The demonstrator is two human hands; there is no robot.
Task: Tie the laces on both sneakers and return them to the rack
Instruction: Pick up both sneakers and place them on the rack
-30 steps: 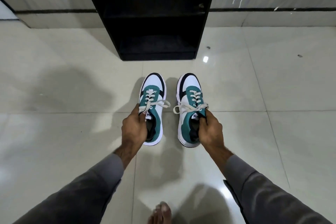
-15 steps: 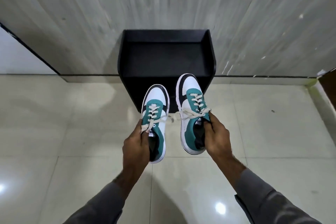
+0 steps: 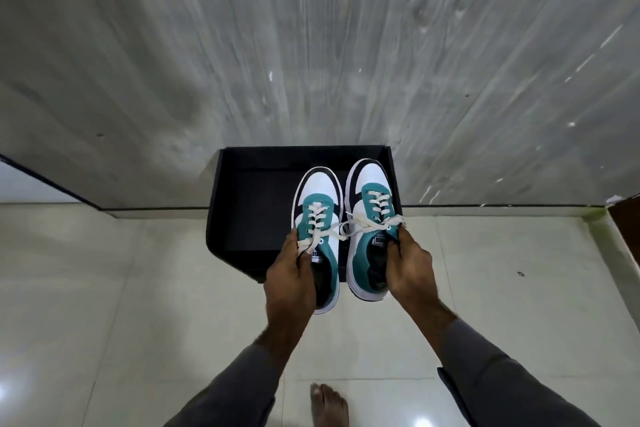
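Observation:
I hold a pair of white, teal and black sneakers in the air, toes pointing away from me. My left hand point(image 3: 292, 279) grips the left sneaker point(image 3: 320, 208) at its tongue and opening. My right hand point(image 3: 408, 267) grips the right sneaker point(image 3: 370, 191) the same way. Both sneakers have cream laces tied in bows that meet between the shoes. Their front halves hang over the top of the black rack point(image 3: 256, 198), which stands against the wall and is seen from above.
A grey streaked wall point(image 3: 311, 45) rises behind the rack. Pale glossy floor tiles point(image 3: 104, 288) spread on both sides. A bare foot point(image 3: 329, 404) stands on the floor below my arms. A brown edge point(image 3: 628, 222) shows at the far right.
Both sneakers went from the floor up into the air and forward, over the rack's top. The view rose, so the rack now shows from above.

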